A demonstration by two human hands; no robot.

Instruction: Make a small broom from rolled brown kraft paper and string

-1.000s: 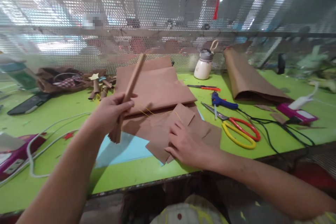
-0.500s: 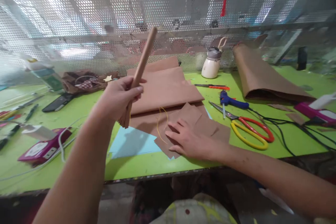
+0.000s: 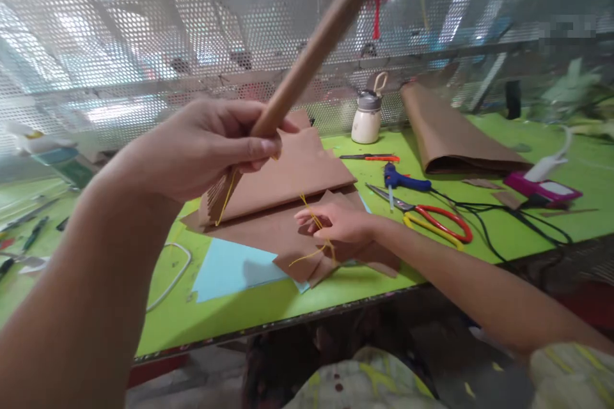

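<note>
My left hand (image 3: 225,140) is closed round a narrow, pleated strip of brown paper (image 3: 316,51), raised and tilted up to the right. Its pleated lower end shows below my hand, with yellow string lying against it. My right hand (image 3: 343,223) is held just over the brown paper pieces, fingers curled on a yellow string (image 3: 327,249) whose loose ends hang below. Behind my hands lies a folded brown paper stack (image 3: 297,172). Light blue paper (image 3: 240,271) sticks out beneath the brown pieces.
Right of my hands lie scissors (image 3: 444,220), a blue glue gun (image 3: 407,179) and an orange-handled cutter (image 3: 371,158). A white bottle (image 3: 367,118) stands behind them. Folded brown paper (image 3: 455,128) and a purple power strip (image 3: 542,188) are farther right. A white cable (image 3: 180,275) curves at left.
My left hand and the pleated paper have come closer and tilted further right. My right hand has lifted off the paper pieces and now has the yellow string in its fingers.
</note>
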